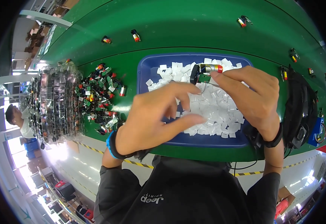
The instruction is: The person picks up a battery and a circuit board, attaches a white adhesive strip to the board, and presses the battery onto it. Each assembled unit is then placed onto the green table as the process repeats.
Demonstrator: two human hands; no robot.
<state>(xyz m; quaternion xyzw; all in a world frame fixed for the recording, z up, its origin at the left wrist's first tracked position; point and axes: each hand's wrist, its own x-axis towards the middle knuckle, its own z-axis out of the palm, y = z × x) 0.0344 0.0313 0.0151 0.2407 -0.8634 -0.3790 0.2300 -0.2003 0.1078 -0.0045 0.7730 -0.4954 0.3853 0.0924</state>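
Observation:
My right hand [254,93] pinches a small battery assembly [213,68] between thumb and fingers. The assembly has a yellow and red cylinder, a green board and thin wires, and a black round cap [195,74] at its left end. To its lower left is my left hand [151,114], fingers and thumb apart, with nothing visible between them; its index fingertip comes close to the wires. Below both hands lies a blue tray [142,74] filled with small white square pads [211,115].
Several similar assemblies [99,80] are heaped left of the tray, beside stacked clear plastic trays [56,104]. More lie scattered on the green table [185,26]. At right are a bulky black object [295,108] and a blue box [316,130]. A person [19,117] is at far left.

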